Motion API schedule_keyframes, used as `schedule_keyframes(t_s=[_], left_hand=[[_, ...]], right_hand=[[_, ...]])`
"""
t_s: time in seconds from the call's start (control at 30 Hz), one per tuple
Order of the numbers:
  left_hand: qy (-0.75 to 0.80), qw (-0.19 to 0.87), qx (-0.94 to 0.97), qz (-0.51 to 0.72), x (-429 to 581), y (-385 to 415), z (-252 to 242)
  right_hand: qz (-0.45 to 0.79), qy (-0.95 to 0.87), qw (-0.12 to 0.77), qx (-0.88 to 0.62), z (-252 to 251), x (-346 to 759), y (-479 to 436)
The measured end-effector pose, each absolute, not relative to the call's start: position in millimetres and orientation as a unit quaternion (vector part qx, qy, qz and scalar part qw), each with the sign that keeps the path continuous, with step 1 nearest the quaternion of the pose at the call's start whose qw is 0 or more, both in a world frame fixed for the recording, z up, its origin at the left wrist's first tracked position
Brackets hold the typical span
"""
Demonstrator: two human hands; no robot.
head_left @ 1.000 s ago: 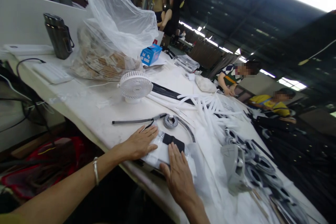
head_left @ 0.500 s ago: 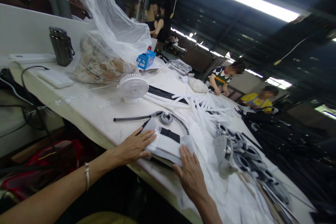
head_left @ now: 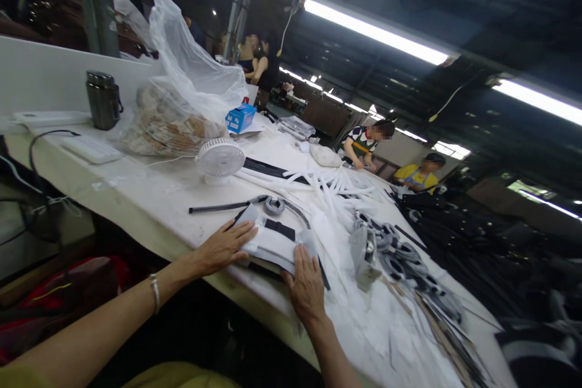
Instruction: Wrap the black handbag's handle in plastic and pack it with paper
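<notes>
A folded piece of pale grey and white sheet material lies near the table's front edge, with a black patch on its far side and dark material under it. My left hand rests flat on its left end, fingers stretched out. On the right end lies my right hand, also flat, with the fingers extended. Neither hand grips anything. Just beyond the piece sit a small grey coil and a long dark strip that curves behind it.
A white fan, a clear bag of brown scraps, a dark flask and a blue box stand farther back. White tubes, a grey metal device and several grey coils lie rightward. Two co-workers sit beyond.
The camera view has tilted upward and shifted right, so the table things appear farther left. Both hands stay flat on the folded piece.
</notes>
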State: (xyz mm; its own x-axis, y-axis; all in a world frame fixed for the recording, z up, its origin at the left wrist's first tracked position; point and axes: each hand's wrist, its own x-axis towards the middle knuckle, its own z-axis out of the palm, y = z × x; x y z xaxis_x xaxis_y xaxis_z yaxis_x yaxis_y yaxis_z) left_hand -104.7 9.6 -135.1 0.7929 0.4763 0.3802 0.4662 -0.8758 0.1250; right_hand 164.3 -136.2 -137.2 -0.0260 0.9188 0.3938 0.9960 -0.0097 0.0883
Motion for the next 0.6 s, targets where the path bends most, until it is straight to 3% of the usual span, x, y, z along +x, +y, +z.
schedule_keyframes(t_s=[0.6], left_hand=[[0.257, -0.032, 0.918, 0.301, -102, 14, -156]], right_hand=[[-0.149, -0.659, 0.160, -0.720, -129, 152, -137]])
